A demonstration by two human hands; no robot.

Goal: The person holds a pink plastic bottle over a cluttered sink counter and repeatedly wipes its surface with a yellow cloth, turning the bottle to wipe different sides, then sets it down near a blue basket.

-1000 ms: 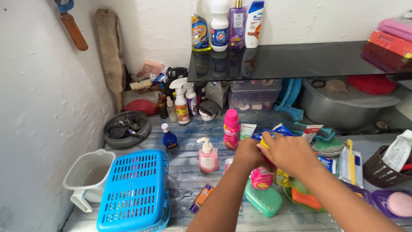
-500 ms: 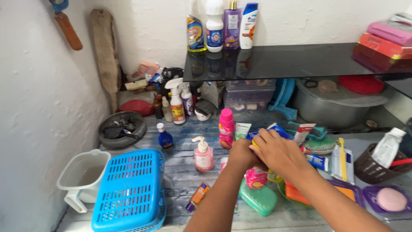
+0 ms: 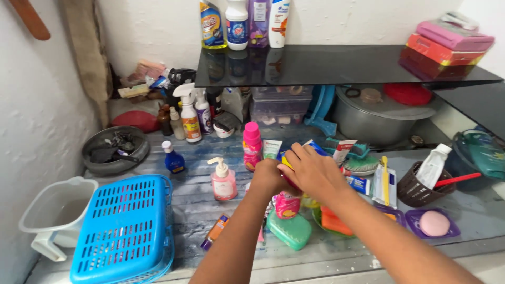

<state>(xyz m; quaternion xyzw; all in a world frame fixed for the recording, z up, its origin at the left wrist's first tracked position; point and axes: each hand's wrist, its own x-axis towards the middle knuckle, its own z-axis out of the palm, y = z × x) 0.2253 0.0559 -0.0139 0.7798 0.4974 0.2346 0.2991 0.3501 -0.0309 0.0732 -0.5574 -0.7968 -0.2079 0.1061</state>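
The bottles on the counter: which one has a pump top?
The pale pink bottle left of the left hand, standing alone on the counter. It has a white pump; the trigger spray bottle and the small blue bottle do not.

You have one view only, taken from the camera on your head. It looks forward and down over the desk (image 3: 158,205), toward the white back wall (image 3: 158,26) at the top of the frame. The view is close: your two forearms enter from the bottom edge and your left hand (image 3: 269,178) and right hand (image 3: 315,171) meet at the centre. The black glass shelf (image 3: 326,66) spans the upper right, the side wall (image 3: 37,105) fills the left edge, and the blue basket (image 3: 123,229) sits at lower left. No second view overlaps it.
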